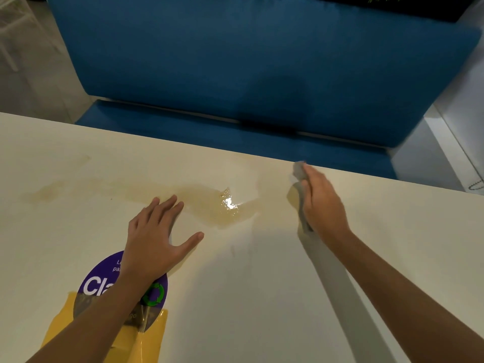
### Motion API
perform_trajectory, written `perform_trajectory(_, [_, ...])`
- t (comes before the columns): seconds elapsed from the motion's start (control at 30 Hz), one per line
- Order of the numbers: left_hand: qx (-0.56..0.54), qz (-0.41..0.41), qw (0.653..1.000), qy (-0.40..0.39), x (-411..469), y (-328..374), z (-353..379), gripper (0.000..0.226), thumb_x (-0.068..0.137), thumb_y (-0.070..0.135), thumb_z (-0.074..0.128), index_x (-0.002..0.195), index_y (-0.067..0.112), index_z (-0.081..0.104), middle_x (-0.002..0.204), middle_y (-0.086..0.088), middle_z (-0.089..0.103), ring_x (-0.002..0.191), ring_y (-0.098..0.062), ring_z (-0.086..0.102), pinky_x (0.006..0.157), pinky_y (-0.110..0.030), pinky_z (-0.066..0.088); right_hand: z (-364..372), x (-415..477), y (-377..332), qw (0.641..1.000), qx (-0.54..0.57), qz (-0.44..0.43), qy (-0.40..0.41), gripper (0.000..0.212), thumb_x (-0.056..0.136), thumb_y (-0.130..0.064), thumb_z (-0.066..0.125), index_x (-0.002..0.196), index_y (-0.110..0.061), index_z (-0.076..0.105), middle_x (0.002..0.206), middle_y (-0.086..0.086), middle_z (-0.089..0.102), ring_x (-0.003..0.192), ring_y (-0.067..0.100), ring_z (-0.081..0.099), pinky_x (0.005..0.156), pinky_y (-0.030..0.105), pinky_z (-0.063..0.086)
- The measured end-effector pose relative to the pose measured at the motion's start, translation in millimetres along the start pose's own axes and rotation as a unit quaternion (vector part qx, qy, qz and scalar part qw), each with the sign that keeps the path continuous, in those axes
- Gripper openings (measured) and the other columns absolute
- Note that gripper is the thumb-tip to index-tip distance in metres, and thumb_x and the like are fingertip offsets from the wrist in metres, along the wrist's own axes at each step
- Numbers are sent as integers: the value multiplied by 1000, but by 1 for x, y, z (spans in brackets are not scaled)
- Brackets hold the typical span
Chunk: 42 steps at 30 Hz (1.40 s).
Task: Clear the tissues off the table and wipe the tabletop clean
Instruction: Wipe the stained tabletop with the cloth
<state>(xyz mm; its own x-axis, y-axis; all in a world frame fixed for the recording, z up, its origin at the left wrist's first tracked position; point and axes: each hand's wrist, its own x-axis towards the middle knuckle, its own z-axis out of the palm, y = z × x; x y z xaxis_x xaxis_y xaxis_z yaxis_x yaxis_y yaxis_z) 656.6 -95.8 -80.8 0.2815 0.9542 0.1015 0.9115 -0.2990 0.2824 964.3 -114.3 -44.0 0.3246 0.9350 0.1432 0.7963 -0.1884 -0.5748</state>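
At the far edge of the white tabletop (262, 297), the right hand (323, 203) grips a grey cloth (298, 171), right of a tan liquid puddle (225, 208); the left hand (154, 237) lies flat, fingers spread. Wiping away from the body could push liquid onto the blue fabric sofa (262, 61).

Left hand (157, 237): palm down, fingers straight and close together, thumb spread wide, nothing held. Right hand (323, 203): back uppermost, fingers curled round a grey cloth (298, 171). Both forearms bare and extended forward, the right reaching further than the left.
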Motion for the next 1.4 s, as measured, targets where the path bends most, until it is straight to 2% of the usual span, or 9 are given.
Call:
perform_trajectory(0.17, [-3,-1,1000,3,0,0,1,84,75,78,28,132,20,51,144,3,43,136,-23,33,104,-47,31,-2,32,22,992,-108,58,2,46,101,-32,29,145,-19,27,153,2,23,140,20,21,105,37,32])
perform_trajectory(0.4, [-7,-7,1000,6,0,0,1,86,75,80,25,133,23,49,146,6,40,138,-20,29,106,-44,28,35,49,7,971,-227,55,-52,51,102,-32,18,146,-9,19,154,13,19,142,31,12,114,40,13])
perform_trajectory(0.57, [-6,-7,1000,4,0,-1,1,85,75,80,26,134,23,48,147,7,38,139,-20,28,107,-45,27,71,43,-34,963,-250,-70,-66,62,94,-28,0,141,-4,31,145,17,36,136,32,28,109,41,25])
perform_trajectory(0.7, [-5,-6,1000,3,-1,-1,1,87,75,81,23,133,22,49,146,6,40,138,-21,29,105,-46,29,79,14,-57,964,-164,-178,-108,42,99,-16,30,139,-4,35,143,15,37,136,33,28,112,34,15])
perform_trajectory(0.9, [-10,-6,1000,4,0,0,0,88,74,82,22,133,22,50,145,5,40,138,-22,29,105,-46,29,42,-26,-30,937,-139,-280,-154,44,94,-30,34,131,-11,50,134,6,52,127,19,34,105,25,20])
perform_trajectory(1.0, [-12,-10,1000,2,0,0,1,90,74,83,19,134,23,49,146,7,39,139,-21,27,106,-44,27,25,-16,-1,958,-133,-202,-151,51,97,-42,23,141,-22,37,148,-4,35,140,11,21,111,19,4])
perform_trajectory(1.17, [-6,-13,1000,1,0,2,1,88,73,81,21,135,24,46,148,9,36,140,-18,24,108,-42,24,36,17,4,984,-166,-15,-56,48,100,-29,25,146,-15,24,155,4,19,143,20,13,114,30,12])
perform_trajectory(1.27, [-4,-11,1000,6,-1,2,1,87,74,81,22,134,23,48,146,8,39,139,-19,26,107,-41,26,59,21,-25,984,-170,-22,-55,50,99,-27,26,146,-11,22,155,9,17,143,26,13,114,33,10])
perform_trajectory(1.4, [-4,-9,1000,5,-1,0,0,85,75,79,23,134,23,48,146,7,39,139,-19,27,107,-41,27,77,-7,-59,975,-149,-131,-102,49,101,-25,24,148,-11,15,156,6,12,144,21,6,113,26,-3])
